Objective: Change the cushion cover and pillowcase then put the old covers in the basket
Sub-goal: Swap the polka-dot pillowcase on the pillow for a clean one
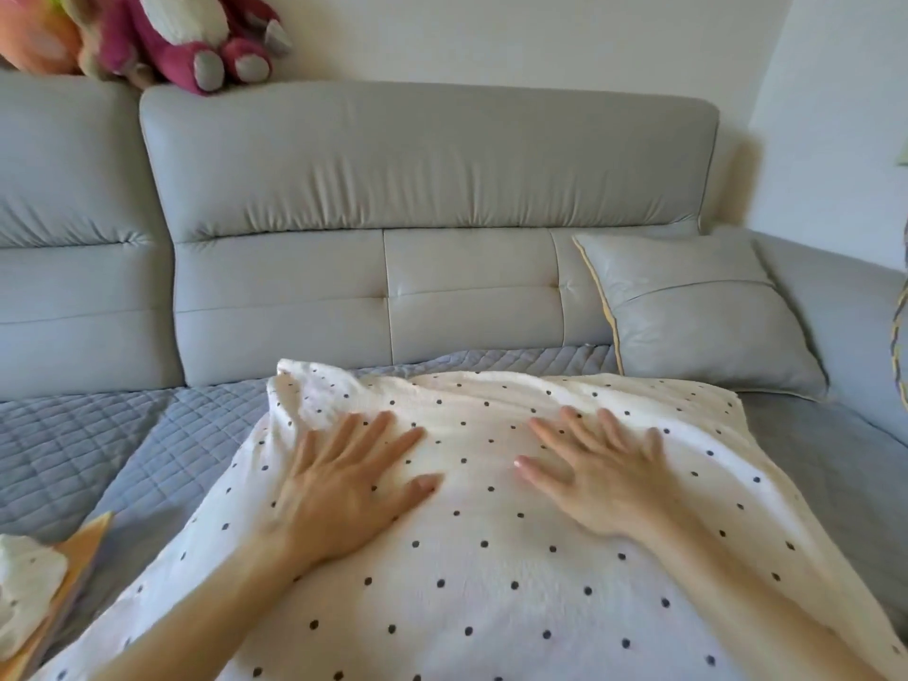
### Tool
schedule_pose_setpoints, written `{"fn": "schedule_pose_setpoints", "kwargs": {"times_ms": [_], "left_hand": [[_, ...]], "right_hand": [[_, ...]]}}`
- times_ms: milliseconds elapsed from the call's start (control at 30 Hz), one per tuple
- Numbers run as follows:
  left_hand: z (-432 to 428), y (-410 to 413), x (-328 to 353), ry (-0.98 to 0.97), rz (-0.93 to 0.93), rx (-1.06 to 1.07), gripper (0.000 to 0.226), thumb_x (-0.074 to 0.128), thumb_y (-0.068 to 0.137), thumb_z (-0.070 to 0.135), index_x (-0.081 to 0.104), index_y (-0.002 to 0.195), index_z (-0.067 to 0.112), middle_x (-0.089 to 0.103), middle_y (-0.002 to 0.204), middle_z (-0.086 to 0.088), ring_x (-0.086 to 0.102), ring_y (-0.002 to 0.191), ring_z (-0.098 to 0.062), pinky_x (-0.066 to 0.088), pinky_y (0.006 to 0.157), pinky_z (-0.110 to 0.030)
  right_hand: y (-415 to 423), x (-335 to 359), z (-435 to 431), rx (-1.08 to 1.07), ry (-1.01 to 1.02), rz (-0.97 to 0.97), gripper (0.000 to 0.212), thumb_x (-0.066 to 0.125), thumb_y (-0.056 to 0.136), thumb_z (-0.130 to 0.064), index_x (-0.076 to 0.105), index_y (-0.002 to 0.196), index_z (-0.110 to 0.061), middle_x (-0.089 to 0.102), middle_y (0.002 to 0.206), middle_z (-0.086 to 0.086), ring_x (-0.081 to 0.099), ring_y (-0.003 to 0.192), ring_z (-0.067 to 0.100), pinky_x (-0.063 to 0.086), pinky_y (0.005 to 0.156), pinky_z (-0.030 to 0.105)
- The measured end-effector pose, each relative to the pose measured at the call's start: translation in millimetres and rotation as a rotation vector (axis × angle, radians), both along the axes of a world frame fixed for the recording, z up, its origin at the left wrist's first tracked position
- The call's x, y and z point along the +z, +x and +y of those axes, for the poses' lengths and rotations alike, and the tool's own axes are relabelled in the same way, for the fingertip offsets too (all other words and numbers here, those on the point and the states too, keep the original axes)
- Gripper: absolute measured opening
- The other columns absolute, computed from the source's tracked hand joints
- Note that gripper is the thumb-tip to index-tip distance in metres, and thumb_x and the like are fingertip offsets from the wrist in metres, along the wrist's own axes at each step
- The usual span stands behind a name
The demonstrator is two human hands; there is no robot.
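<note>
Bulging white pillow, dark-dotted, slightly rumpled

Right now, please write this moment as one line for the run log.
left hand: flat on dotted pillow | right hand: flat on same pillow | pillow: lies on grey sofa | basket: not in view

Caption: a person's left hand and right hand, both bare, sit at the lower centre of the frame. The left forearm enters from the lower left corner and the right forearm from the lower right. Each is uncovered along its whole visible length, right to the frame's edge. The fingers are slender, with lightly creased knuckles. The nails are cut short, and the right thumbnail catches the light with a faint sheen.
</note>
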State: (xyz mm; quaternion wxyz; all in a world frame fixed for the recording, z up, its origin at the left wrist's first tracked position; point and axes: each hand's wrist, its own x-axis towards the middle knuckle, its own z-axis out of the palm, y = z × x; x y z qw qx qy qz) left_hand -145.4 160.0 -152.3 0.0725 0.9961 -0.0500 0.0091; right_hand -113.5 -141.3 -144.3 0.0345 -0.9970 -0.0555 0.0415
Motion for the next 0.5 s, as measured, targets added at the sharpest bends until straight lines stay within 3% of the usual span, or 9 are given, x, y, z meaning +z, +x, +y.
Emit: {"fn": "schedule_pose_setpoints", "kwargs": {"times_ms": [100, 200, 333, 433, 500], "left_hand": [[61.2, -8.6, -7.9, -0.148, 0.087, 0.265, 0.088, 0.005, 0.059, 0.103, 0.008, 0.14, 0.069, 0.008, 0.161, 0.023, 0.009, 0.151, -0.018, 0.018, 0.117, -0.056], [77.8, -19.7, -6.9, -0.264, 0.16, 0.376, 0.1, 0.015, 0.057, 0.105, 0.019, 0.145, 0.058, 0.02, 0.161, 0.012, 0.027, 0.147, -0.023, 0.026, 0.116, -0.054], [69.1, -28.2, -3.0, -0.413, 0.111, 0.519, 0.098, 0.015, 0.067, 0.098, 0.023, 0.149, 0.045, 0.035, 0.155, -0.008, 0.042, 0.135, -0.037, 0.029, 0.111, -0.054], [79.5, -42.8, -6.4, -0.578, 0.114, 0.584, 0.089, 0.019, 0.084, 0.085, 0.024, 0.153, 0.028, 0.035, 0.156, -0.012, 0.038, 0.138, -0.038, 0.023, 0.116, -0.048], [78.5, -55.3, -8.9, -0.551, 0.065, 0.639, 0.087, 0.019, 0.083, 0.085, 0.031, 0.147, 0.028, 0.046, 0.147, -0.017, 0.046, 0.129, -0.041, 0.03, 0.109, -0.049]], "right_hand": [[24.4, -11.3, -101.0, -0.281, 0.012, 0.111, 0.099, -0.014, 0.057, -0.1, -0.003, 0.147, -0.062, -0.006, 0.162, -0.024, -0.006, 0.152, 0.014, -0.001, 0.117, 0.062], [24.5, -18.1, -132.4, -0.313, 0.058, 0.144, 0.122, -0.014, 0.044, -0.104, 0.002, 0.153, -0.051, -0.002, 0.162, -0.025, -0.006, 0.152, 0.009, 0.0, 0.12, 0.053], [-1.6, -15.1, -114.2, -0.545, 0.267, 0.07, 0.109, -0.005, 0.053, -0.103, 0.005, 0.15, -0.053, 0.003, 0.164, -0.012, 0.004, 0.151, 0.03, 0.012, 0.112, 0.07], [-38.2, -25.6, -117.0, -0.665, 0.431, -0.005, 0.106, 0.007, 0.058, -0.103, 0.005, 0.149, -0.048, 0.017, 0.161, 0.008, 0.024, 0.143, 0.043, 0.025, 0.11, 0.066], [-65.0, -34.3, -121.9, -0.677, 0.483, -0.063, 0.09, 0.021, 0.075, -0.092, 0.01, 0.149, -0.041, 0.035, 0.149, 0.018, 0.04, 0.13, 0.044, 0.038, 0.103, 0.057]]}}
